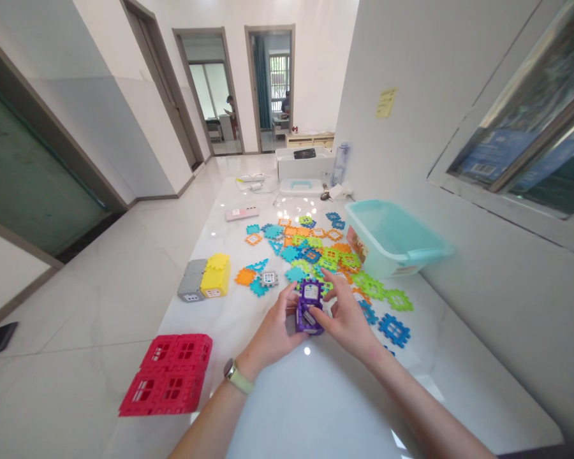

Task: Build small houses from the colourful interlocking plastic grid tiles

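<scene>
Two hands: left hand (272, 322) and right hand (347, 319), both on a purple block (310, 307), right there at the near edge of the spread!
Grip: closed from both sides, left fingers wrapped around the lower side, right fingertips (326, 310) pressed against its right edge. Firm contact, both hands together on the piece.
Position: low over the glossy white table (316, 408), right in front of the body. Whether it touches the top, I can't tell.
Handling: looks like light, stiff plastic, probably hollow, and not fragile. The toothed outer edges look like the best place to hold; the smooth faces may slip.
Left wrist: a watch (230, 375) with a pale strap.
Nearby left: a red block house (165, 376), then a yellow block house (215, 275) touching a grey one (191, 279).
In the way: loose pieces (310, 252) in orange, green and blue, crowding just ahead of the hands.
Further up: a teal plastic tub (387, 236) on the right, a pink card (242, 213) on the left.
Far end: a white box (303, 162) and a water bottle (340, 164), with two people (229, 108) in the rooms beyond.
</scene>
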Motion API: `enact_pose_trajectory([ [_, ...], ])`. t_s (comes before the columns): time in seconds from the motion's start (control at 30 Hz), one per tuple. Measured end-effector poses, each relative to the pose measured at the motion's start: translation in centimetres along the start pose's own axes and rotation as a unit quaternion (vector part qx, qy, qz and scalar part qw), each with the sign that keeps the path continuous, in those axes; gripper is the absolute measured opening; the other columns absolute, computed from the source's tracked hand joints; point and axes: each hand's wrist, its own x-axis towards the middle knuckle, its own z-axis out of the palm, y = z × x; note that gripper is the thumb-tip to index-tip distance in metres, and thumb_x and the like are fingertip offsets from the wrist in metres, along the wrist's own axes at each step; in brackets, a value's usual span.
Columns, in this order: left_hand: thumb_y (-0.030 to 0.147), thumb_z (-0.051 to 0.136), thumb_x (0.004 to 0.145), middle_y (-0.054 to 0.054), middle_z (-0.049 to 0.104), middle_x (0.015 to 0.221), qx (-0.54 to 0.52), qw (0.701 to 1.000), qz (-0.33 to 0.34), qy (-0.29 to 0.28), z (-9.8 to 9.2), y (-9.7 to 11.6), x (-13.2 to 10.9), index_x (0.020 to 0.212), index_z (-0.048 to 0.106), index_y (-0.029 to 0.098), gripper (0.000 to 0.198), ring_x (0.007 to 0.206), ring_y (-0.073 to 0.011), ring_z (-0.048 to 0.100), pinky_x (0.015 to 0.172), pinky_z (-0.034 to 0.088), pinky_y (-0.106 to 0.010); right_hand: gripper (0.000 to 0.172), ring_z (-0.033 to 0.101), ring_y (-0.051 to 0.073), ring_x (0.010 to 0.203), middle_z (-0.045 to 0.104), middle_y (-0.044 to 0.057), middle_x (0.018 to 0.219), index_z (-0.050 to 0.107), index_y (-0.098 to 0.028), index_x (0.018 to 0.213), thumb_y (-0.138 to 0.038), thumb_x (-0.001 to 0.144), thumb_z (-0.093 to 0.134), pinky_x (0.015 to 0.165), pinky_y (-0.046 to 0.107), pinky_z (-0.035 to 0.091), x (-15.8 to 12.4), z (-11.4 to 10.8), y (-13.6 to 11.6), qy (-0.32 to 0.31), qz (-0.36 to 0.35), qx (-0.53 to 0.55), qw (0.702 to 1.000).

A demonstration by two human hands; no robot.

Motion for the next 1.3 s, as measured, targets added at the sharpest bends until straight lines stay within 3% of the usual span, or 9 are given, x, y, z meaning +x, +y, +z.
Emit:
enact_pose_trajectory([
  [0.1,0.007,0.076,0.071,-0.012,0.056,0.129,0.005,1.0,-0.008,-0.002,-0.1,0.0,-0.1,0.15,0.02,0.03,0.1,0.115,-0.0259,0.059,0.102,0.047,-0.045,0.04,0.06,0.023,0.089,0.061,0.011,0.117,0.052,-0.022,0.126,-0.027,0.086,0.057,0.064,0.032,0.051,0.1,-0.8,0.0,-0.042,-0.012,0.041,0.998],
  [0.2,0.011,0.075,0.074,-0.01,0.057,0.128,-0.001,1.0,-0.016,-0.001,-0.3,0.3,0.1,0.145,0.031,0.028,0.086,0.115,-0.0246,0.059,0.103,0.047,-0.044,0.014,0.061,0.021,0.085,0.067,0.007,0.1,0.063,-0.021,0.098,-0.025,0.09,0.051,0.074,0.035,0.051,0.2,-1.5,-0.2,-0.064,-0.056,0.068,0.994],
  [0.3,0.014,0.072,0.078,-0.009,0.058,0.126,0.004,1.0,-0.009,0.002,-0.6,0.6,0.3,0.133,0.046,0.025,0.062,0.114,-0.0241,0.059,0.102,0.046,-0.042,0.013,0.061,0.024,0.096,0.067,0.008,0.103,0.065,-0.021,0.08,-0.022,0.088,0.055,0.085,0.04,0.048,0.2,-1.6,-0.5,-0.103,-0.113,0.049,0.987],
  [0.4,0.013,0.071,0.078,-0.009,0.058,0.121,0.049,0.999,0.021,0.008,-1.0,0.6,0.4,0.116,0.056,0.023,0.043,0.114,-0.025,0.058,0.103,0.044,-0.042,0.007,0.059,0.027,0.109,0.062,0.01,0.119,0.067,-0.021,0.078,-0.019,0.083,0.063,0.094,0.044,0.045,0.2,-1.3,-0.5,-0.115,-0.12,0.022,0.986],
  [0.5,0.012,0.074,0.074,-0.011,0.055,0.125,0.057,0.998,0.034,0.005,-1.3,0.6,0.4,0.112,0.055,0.022,0.044,0.117,-0.0263,0.056,0.104,0.044,-0.042,0.003,0.057,0.027,0.116,0.059,0.011,0.128,0.067,-0.021,0.081,-0.019,0.081,0.066,0.097,0.045,0.044,0.2,-1.1,-0.2,-0.133,-0.1,0.031,0.986],
  [0.63,0.016,0.077,0.073,-0.011,0.053,0.128,0.046,0.999,0.021,-0.009,-1.4,0.8,0.3,0.117,0.053,0.021,0.05,0.116,-0.0256,0.057,0.102,0.047,-0.039,0.002,0.06,0.026,0.115,0.061,0.01,0.127,0.069,-0.022,0.084,-0.02,0.083,0.067,0.098,0.042,0.045,0.3,-0.8,0.4,-0.148,-0.088,0.057,0.983],
  [0.9,0.021,0.066,0.084,-0.011,0.052,0.129,0.039,0.999,0.035,-0.014,-1.6,1.2,0.2,0.116,0.057,0.021,0.033,0.121,-0.0254,0.054,0.1,0.049,-0.038,0.016,0.06,0.024,0.115,0.063,0.009,0.125,0.073,-0.026,0.1,-0.026,0.085,0.069,0.1,0.042,0.045,0.5,-1.0,0.4,-0.145,-0.13,0.052,0.98],
  [1.2,0.018,0.067,0.084,-0.011,0.054,0.127,0.024,0.998,0.04,-0.038,-2.2,1.4,0.5,0.12,0.058,0.022,0.038,0.119,-0.0245,0.055,0.099,0.051,-0.04,0.036,0.063,0.023,0.098,0.066,0.008,0.109,0.06,-0.022,0.112,-0.026,0.079,0.073,0.086,0.037,0.051,0.6,-1.4,0.4,-0.131,-0.103,0.065,0.984],
  [1.3,0.02,0.071,0.082,-0.012,0.054,0.126,0.006,0.999,0.033,-0.037,-2.3,1.2,0.5,0.117,0.059,0.021,0.036,0.119,-0.0249,0.055,0.097,0.053,-0.04,0.035,0.063,0.022,0.097,0.067,0.008,0.108,0.061,-0.022,0.112,-0.026,0.079,0.073,0.087,0.037,0.05,0.5,-1.5,0.3,-0.138,-0.107,0.057,0.983],
])
